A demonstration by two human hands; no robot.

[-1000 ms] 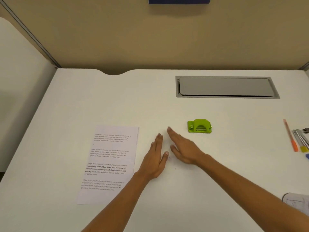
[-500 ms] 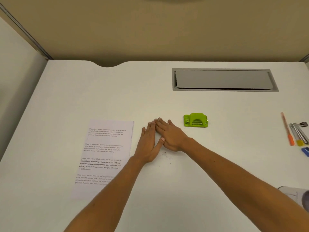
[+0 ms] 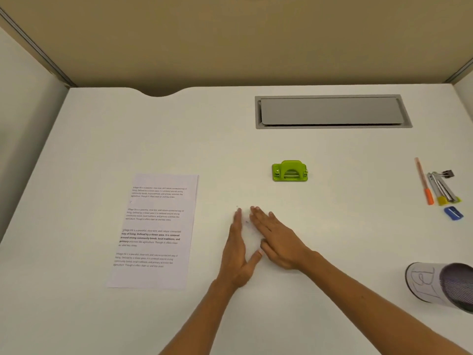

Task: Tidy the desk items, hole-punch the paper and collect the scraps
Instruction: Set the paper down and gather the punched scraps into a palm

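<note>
My left hand (image 3: pixel 237 254) stands on its edge on the white desk (image 3: pixel 102 139), fingers straight and together. My right hand (image 3: pixel 277 238) lies flat beside it, palm down, and the two form a narrow wedge. Tiny paper scraps (image 3: pixel 247 222) lie between the fingertips. A printed sheet of paper (image 3: pixel 156 230) lies to the left of my hands. The green hole punch (image 3: pixel 289 171) sits beyond my right hand, apart from both hands. Neither hand holds anything.
At the right edge lie an orange pen (image 3: pixel 424 181), yellow-tipped markers with a binder clip (image 3: pixel 442 187) and a blue sharpener (image 3: pixel 453 213). A mesh pen cup (image 3: pixel 442 286) lies tipped on its side at the lower right. A grey cable hatch (image 3: pixel 331 111) is set into the desk's back.
Both hands have drawn back toward me along the desk and sit lower in view. The left hand turned onto its edge and the scraps now show between the fingertips.
</note>
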